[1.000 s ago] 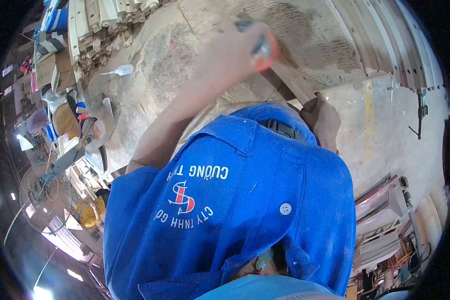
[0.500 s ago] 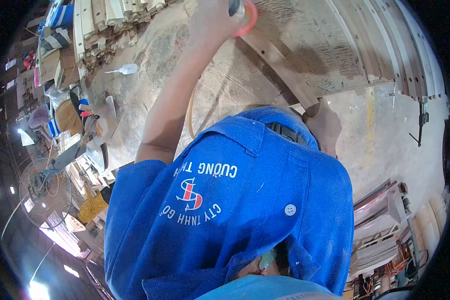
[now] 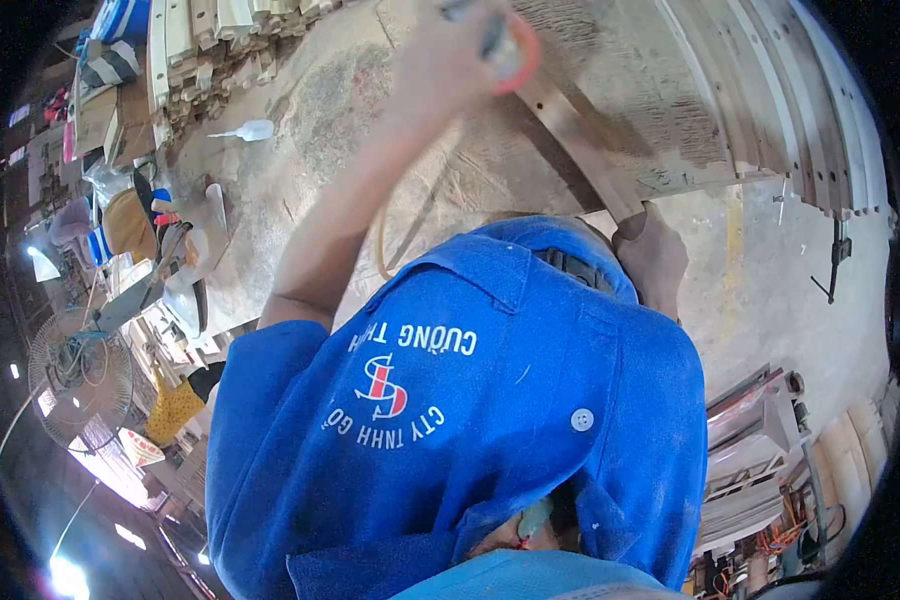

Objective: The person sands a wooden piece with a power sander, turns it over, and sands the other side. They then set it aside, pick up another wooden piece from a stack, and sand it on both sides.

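Wood pile's at the bench (image 3: 320, 105)'s far left corner, bottle (image 3: 256, 130) near the left edge. Left hand (image 3: 448, 58)'s wrapped round a blurry red-rimmed tool (image 3: 513, 56) by the strip (image 3: 592, 152), which slants to the near edge, where the right hand (image 3: 654, 256)'s clamped on its end. Boards (image 3: 770, 100) sit right.

In a cluttered workshop, a dark background (image 3: 20, 510) is being broken by small bright patches (image 3: 130, 537) and a glaring light (image 3: 68, 577) at lower left. A round wire-caged fan (image 3: 80, 378) is being shown above them, while a pale floor (image 3: 780, 275) is being crossed by a faded yellow stripe (image 3: 734, 250) near stacked boards (image 3: 740, 515).
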Demonstrator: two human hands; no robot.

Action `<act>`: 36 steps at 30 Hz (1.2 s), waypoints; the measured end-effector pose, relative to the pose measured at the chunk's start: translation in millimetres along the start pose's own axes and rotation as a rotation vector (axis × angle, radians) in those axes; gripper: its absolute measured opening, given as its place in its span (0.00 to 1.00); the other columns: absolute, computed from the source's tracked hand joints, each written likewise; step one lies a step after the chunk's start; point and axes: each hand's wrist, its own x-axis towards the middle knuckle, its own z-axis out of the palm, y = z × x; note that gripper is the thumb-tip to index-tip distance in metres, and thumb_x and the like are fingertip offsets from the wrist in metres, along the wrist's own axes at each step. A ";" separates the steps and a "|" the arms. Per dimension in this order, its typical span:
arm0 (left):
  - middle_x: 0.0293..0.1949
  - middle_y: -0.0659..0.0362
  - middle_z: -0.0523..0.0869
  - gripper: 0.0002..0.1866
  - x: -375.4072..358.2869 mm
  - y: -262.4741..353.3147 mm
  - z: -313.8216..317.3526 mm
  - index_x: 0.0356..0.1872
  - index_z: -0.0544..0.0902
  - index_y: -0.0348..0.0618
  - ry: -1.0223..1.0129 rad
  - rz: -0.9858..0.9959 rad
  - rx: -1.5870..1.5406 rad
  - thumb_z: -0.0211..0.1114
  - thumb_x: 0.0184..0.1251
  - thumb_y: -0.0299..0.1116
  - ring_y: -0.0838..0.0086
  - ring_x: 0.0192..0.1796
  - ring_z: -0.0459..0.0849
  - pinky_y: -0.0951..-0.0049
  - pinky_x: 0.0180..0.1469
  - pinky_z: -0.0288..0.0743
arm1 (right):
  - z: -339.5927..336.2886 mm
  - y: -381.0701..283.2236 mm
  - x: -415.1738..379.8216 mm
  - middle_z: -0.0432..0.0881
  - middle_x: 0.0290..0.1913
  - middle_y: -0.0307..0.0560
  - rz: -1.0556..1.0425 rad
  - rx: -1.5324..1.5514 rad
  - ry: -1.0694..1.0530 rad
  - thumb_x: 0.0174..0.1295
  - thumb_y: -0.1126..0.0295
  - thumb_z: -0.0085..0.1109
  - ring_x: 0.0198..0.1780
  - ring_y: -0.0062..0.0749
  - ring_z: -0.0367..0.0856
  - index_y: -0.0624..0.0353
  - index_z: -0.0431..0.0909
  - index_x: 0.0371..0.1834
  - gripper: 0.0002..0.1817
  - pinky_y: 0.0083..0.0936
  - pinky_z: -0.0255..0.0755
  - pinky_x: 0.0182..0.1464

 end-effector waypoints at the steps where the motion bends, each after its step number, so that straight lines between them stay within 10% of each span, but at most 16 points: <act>1: 0.46 0.44 0.81 0.20 11.2 -11.5 -5.3 0.52 0.79 0.54 0.096 0.042 -0.021 0.69 0.58 0.43 0.46 0.46 0.83 0.52 0.47 0.79 | 0.6 -1.5 1.0 0.87 0.36 0.55 0.025 -0.063 0.004 0.53 0.61 0.62 0.41 0.56 0.86 0.54 0.79 0.44 0.16 0.48 0.77 0.44; 5: 0.41 0.43 0.84 0.21 18.0 -51.8 -33.5 0.52 0.79 0.47 0.201 0.023 0.240 0.67 0.60 0.42 0.47 0.41 0.84 0.52 0.42 0.78 | 2.6 1.5 4.1 0.87 0.36 0.58 0.039 -0.123 0.006 0.52 0.55 0.65 0.42 0.58 0.85 0.55 0.78 0.44 0.21 0.48 0.77 0.44; 8: 0.52 0.43 0.79 0.35 -3.5 -77.2 -37.7 0.63 0.74 0.66 0.089 -0.270 0.198 0.75 0.49 0.45 0.51 0.56 0.81 0.52 0.55 0.77 | -1.4 4.0 1.5 0.87 0.37 0.58 0.007 -0.036 -0.007 0.52 0.53 0.68 0.42 0.56 0.86 0.57 0.80 0.47 0.24 0.46 0.78 0.43; 12: 0.61 0.44 0.78 0.41 -33.8 -97.1 -26.1 0.66 0.71 0.53 0.017 -0.242 0.060 0.76 0.47 0.41 0.49 0.59 0.79 0.56 0.61 0.74 | 5.0 41.7 -3.9 0.87 0.37 0.55 -0.239 0.346 0.153 0.53 0.56 0.72 0.40 0.47 0.88 0.61 0.78 0.55 0.29 0.38 0.79 0.41; 18: 0.60 0.44 0.76 0.41 -57.0 -90.8 -16.9 0.67 0.71 0.54 0.059 -0.354 0.023 0.77 0.48 0.40 0.49 0.61 0.77 0.56 0.61 0.74 | -14.9 67.1 -12.8 0.84 0.36 0.48 0.024 0.959 -0.291 0.57 0.65 0.73 0.35 0.24 0.83 0.74 0.76 0.55 0.28 0.22 0.76 0.38; 22: 0.65 0.44 0.70 0.37 -55.0 -40.4 -25.0 0.67 0.73 0.57 0.226 -0.083 0.437 0.76 0.52 0.41 0.47 0.60 0.77 0.52 0.62 0.72 | -30.3 67.9 -8.6 0.84 0.39 0.41 -0.214 0.699 0.181 0.56 0.69 0.74 0.40 0.24 0.82 0.65 0.80 0.52 0.22 0.22 0.75 0.43; 24: 0.62 0.45 0.74 0.32 -40.3 -6.1 -29.2 0.64 0.76 0.56 0.181 0.282 0.190 0.75 0.55 0.40 0.50 0.61 0.76 0.53 0.63 0.71 | -63.5 39.8 -16.0 0.82 0.40 0.38 -0.247 0.688 0.299 0.56 0.72 0.73 0.41 0.23 0.80 0.62 0.81 0.51 0.20 0.23 0.74 0.45; 30: 0.45 0.53 0.87 0.22 -26.5 64.2 -17.0 0.54 0.82 0.46 -0.205 0.499 -0.102 0.74 0.58 0.35 0.57 0.51 0.85 0.63 0.53 0.78 | -118.7 -27.5 -36.6 0.83 0.48 0.41 -0.751 0.653 0.587 0.56 0.76 0.72 0.47 0.24 0.80 0.62 0.80 0.53 0.20 0.21 0.74 0.49; 32: 0.44 0.54 0.88 0.18 -25.0 70.1 -23.4 0.51 0.81 0.40 -0.081 0.316 -0.264 0.72 0.61 0.31 0.63 0.46 0.88 0.67 0.48 0.79 | -114.0 -51.8 -32.9 0.81 0.54 0.44 -0.722 1.286 0.532 0.54 0.74 0.73 0.54 0.25 0.79 0.61 0.77 0.57 0.25 0.21 0.75 0.52; 36: 0.50 0.52 0.86 0.21 -15.0 67.2 -25.3 0.57 0.74 0.34 -0.106 0.038 -1.169 0.67 0.69 0.33 0.69 0.50 0.86 0.67 0.51 0.80 | -51.9 -45.4 8.4 0.81 0.56 0.52 -0.802 0.625 0.583 0.51 0.63 0.78 0.55 0.34 0.81 0.61 0.74 0.59 0.33 0.30 0.77 0.52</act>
